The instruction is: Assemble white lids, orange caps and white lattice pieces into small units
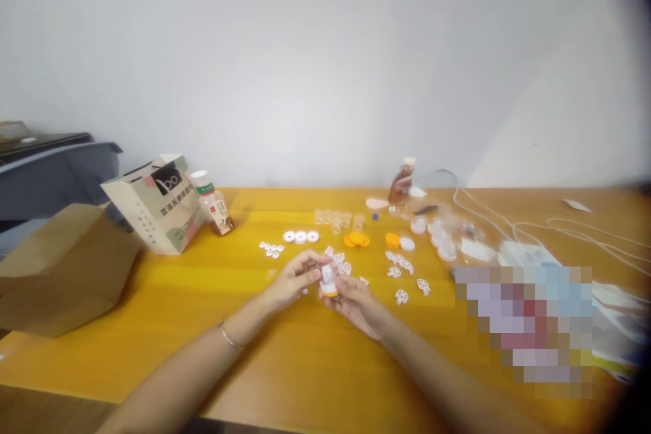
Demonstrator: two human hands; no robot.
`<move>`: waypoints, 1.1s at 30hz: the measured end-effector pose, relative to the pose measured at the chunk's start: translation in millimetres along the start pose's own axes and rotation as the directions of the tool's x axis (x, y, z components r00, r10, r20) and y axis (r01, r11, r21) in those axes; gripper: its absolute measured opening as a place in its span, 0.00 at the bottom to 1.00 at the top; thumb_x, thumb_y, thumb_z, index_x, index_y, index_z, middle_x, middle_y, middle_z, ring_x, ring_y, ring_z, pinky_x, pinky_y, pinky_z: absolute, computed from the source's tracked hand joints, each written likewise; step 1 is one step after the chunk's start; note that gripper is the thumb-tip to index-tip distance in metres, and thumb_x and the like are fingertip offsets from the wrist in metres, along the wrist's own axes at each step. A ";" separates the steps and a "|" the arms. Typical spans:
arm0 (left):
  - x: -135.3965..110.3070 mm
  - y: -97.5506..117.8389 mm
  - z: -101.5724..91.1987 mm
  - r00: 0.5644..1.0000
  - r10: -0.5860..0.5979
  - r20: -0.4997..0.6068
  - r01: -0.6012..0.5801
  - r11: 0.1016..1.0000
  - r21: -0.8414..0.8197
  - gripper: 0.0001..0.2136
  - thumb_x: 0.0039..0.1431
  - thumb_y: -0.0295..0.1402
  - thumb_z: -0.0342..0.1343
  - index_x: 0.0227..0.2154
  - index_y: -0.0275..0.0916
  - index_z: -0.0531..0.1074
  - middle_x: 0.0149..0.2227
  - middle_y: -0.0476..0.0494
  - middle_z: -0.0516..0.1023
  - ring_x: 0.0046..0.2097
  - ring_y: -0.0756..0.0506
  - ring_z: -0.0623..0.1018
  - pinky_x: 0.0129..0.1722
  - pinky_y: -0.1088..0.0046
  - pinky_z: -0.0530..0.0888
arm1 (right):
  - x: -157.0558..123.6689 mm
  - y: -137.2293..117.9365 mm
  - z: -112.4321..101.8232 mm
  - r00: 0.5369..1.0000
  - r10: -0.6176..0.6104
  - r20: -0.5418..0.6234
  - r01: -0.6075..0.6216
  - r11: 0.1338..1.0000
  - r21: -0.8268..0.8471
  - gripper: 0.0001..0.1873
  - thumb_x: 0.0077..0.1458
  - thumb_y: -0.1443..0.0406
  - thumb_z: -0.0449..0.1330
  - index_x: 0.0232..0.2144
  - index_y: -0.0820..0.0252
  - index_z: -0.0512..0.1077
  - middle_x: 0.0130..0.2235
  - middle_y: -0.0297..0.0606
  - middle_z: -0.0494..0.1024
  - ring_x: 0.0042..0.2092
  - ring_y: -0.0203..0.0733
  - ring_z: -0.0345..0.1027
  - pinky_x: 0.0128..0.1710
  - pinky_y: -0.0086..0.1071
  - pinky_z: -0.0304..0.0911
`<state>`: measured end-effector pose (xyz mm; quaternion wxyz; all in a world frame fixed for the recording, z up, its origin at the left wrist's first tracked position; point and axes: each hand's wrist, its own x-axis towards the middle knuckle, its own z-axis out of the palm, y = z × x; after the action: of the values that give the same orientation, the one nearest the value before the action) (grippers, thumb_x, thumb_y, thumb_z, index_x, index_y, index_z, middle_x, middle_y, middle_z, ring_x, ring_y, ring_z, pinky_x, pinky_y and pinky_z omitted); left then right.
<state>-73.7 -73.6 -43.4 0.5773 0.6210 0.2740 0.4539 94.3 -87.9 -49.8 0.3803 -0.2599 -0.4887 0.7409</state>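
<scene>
Head camera shows two bare hands over a yellow-brown bench. The left hand and the right hand meet near the middle, and the fingers of both are pinched around one small white and clear piece with an orange bottom. It is up between the fingertips, with the orange end down. A thin bracelet is on the left wrist.

Just behind the hands lie flat white pieces with holes; more lie to the right. Three white rings sit in a row, near some little white round bits. Farther back are small clear cups, a pile of orange caps, and an orange lid beside a white disc.

On the left, a white-capped bottle leans by a printed carton. A brown drink bottle stands at the back. White cords run along the right.
</scene>
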 end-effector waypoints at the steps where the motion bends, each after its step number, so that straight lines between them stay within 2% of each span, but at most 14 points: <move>1: -0.2 2.0 -0.3 0.999 -0.022 0.027 0.023 0.999 -0.038 0.16 0.50 0.41 0.54 0.39 0.37 0.65 0.43 0.38 0.71 0.40 0.45 0.73 0.33 0.72 0.70 | -0.1 0.7 0.4 1.000 0.000 0.007 0.000 1.000 0.024 0.18 0.45 0.52 0.58 0.31 0.59 0.70 0.32 0.40 0.74 0.35 0.39 0.67 0.39 0.34 0.62; 3: 0.2 4.8 -0.1 0.999 -0.014 0.036 0.016 0.998 -0.053 0.16 0.50 0.41 0.54 0.39 0.37 0.66 0.46 0.37 0.69 0.42 0.43 0.72 0.34 0.72 0.70 | 0.7 1.3 1.8 1.000 -0.030 -0.001 0.030 0.999 0.014 0.17 0.45 0.52 0.57 0.31 0.59 0.70 0.32 0.39 0.73 0.35 0.38 0.67 0.39 0.34 0.62; 6: 3.1 2.9 1.2 0.993 0.067 -0.099 -0.060 0.995 0.075 0.15 0.48 0.40 0.56 0.36 0.37 0.67 0.45 0.39 0.69 0.46 0.43 0.70 0.41 0.70 0.68 | 3.3 0.5 4.4 0.991 -0.111 -0.070 0.100 0.985 -0.143 0.17 0.44 0.53 0.58 0.33 0.57 0.70 0.33 0.36 0.72 0.36 0.38 0.65 0.40 0.34 0.61; 8: 5.1 -1.9 2.7 0.975 0.079 -0.210 -0.045 0.986 0.163 0.14 0.45 0.37 0.59 0.35 0.37 0.67 0.38 0.42 0.72 0.41 0.45 0.72 0.40 0.71 0.68 | 4.8 0.0 5.0 0.979 -0.162 -0.127 0.123 0.956 -0.266 0.17 0.43 0.52 0.59 0.33 0.56 0.70 0.34 0.35 0.71 0.36 0.39 0.64 0.40 0.34 0.61; 10: 6.1 -6.2 4.4 0.961 0.058 -0.269 -0.005 0.981 0.193 0.13 0.45 0.35 0.59 0.34 0.36 0.67 0.32 0.45 0.72 0.36 0.48 0.72 0.37 0.72 0.69 | 5.2 0.4 4.1 0.974 -0.174 -0.144 0.125 0.946 -0.299 0.16 0.43 0.52 0.59 0.32 0.56 0.70 0.32 0.34 0.71 0.34 0.38 0.63 0.38 0.33 0.60; 13: 4.9 -6.1 6.7 0.967 0.060 -0.247 -0.013 0.982 0.187 0.12 0.47 0.34 0.58 0.35 0.35 0.68 0.33 0.44 0.73 0.35 0.49 0.72 0.37 0.73 0.69 | 3.9 2.4 1.5 0.990 -0.104 -0.099 0.090 0.986 -0.141 0.16 0.45 0.52 0.57 0.29 0.58 0.70 0.28 0.35 0.70 0.31 0.37 0.63 0.34 0.31 0.60; 16: 2.7 0.5 7.0 0.985 0.075 -0.152 -0.055 0.990 0.131 0.13 0.49 0.36 0.56 0.37 0.35 0.68 0.36 0.42 0.73 0.38 0.47 0.72 0.39 0.72 0.69 | 2.2 4.5 0.4 0.999 0.006 -0.048 -0.003 0.999 0.050 0.16 0.47 0.52 0.55 0.31 0.59 0.69 0.30 0.38 0.70 0.30 0.37 0.63 0.31 0.30 0.59; 19: 1.6 6.1 5.4 0.996 0.078 -0.053 -0.073 0.994 0.075 0.14 0.51 0.38 0.54 0.38 0.35 0.69 0.40 0.39 0.72 0.42 0.44 0.72 0.41 0.70 0.68 | 2.5 6.0 1.1 0.999 0.031 -0.027 -0.027 0.991 0.134 0.16 0.47 0.53 0.55 0.32 0.59 0.69 0.30 0.38 0.70 0.30 0.37 0.63 0.30 0.30 0.59; 22: 1.9 6.1 5.2 0.994 0.093 -0.053 -0.089 0.994 0.071 0.15 0.52 0.37 0.54 0.42 0.36 0.68 0.47 0.38 0.69 0.49 0.42 0.68 0.47 0.67 0.65 | 5.4 6.7 2.4 0.993 -0.065 -0.095 0.070 0.996 0.054 0.13 0.47 0.55 0.58 0.31 0.58 0.70 0.31 0.37 0.72 0.33 0.38 0.64 0.35 0.31 0.59; 24: 2.4 3.3 7.0 0.988 0.087 -0.128 -0.074 0.992 0.097 0.17 0.50 0.35 0.56 0.44 0.37 0.66 0.47 0.39 0.68 0.48 0.43 0.68 0.47 0.67 0.65 | 7.5 6.1 3.5 0.972 -0.167 -0.166 0.155 0.985 -0.080 0.13 0.44 0.57 0.61 0.33 0.56 0.71 0.35 0.36 0.73 0.39 0.40 0.64 0.40 0.33 0.58; 26: 2.9 -0.1 9.5 0.975 0.071 -0.211 -0.038 0.987 0.154 0.16 0.48 0.34 0.57 0.41 0.37 0.67 0.42 0.40 0.71 0.44 0.45 0.71 0.44 0.69 0.67 | 8.5 4.9 4.8 0.949 -0.238 -0.205 0.201 0.962 -0.187 0.15 0.41 0.58 0.63 0.35 0.54 0.71 0.38 0.35 0.73 0.43 0.42 0.62 0.44 0.35 0.56; 28: 3.0 -2.1 11.5 0.965 0.072 -0.254 -0.017 0.977 0.215 0.12 0.49 0.34 0.57 0.36 0.35 0.69 0.37 0.42 0.74 0.39 0.46 0.73 0.41 0.70 0.68 | 7.9 3.7 5.7 0.944 -0.252 -0.211 0.204 0.953 -0.226 0.15 0.41 0.59 0.63 0.35 0.54 0.71 0.37 0.34 0.73 0.42 0.42 0.62 0.44 0.35 0.56; 30: 2.9 -1.5 12.2 0.965 0.095 -0.244 -0.031 0.967 0.252 0.10 0.49 0.34 0.56 0.34 0.34 0.71 0.35 0.42 0.74 0.38 0.46 0.73 0.41 0.70 0.69 | 6.2 3.3 6.0 0.955 -0.222 -0.196 0.183 0.963 -0.199 0.13 0.43 0.59 0.62 0.34 0.55 0.72 0.32 0.33 0.72 0.37 0.39 0.63 0.39 0.32 0.57; 33: 2.9 3.6 10.2 0.977 0.115 -0.180 -0.065 0.963 0.260 0.11 0.50 0.34 0.55 0.35 0.34 0.72 0.36 0.41 0.75 0.39 0.46 0.73 0.42 0.70 0.68 | 3.7 5.0 5.4 0.984 -0.126 -0.128 0.126 0.992 -0.013 0.10 0.46 0.59 0.60 0.31 0.58 0.72 0.28 0.33 0.71 0.30 0.34 0.61 0.31 0.28 0.57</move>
<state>-64.1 -76.6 -38.5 0.4427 0.6542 0.3557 0.4995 86.6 -88.9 -52.4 0.4564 -0.2767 -0.4807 0.6957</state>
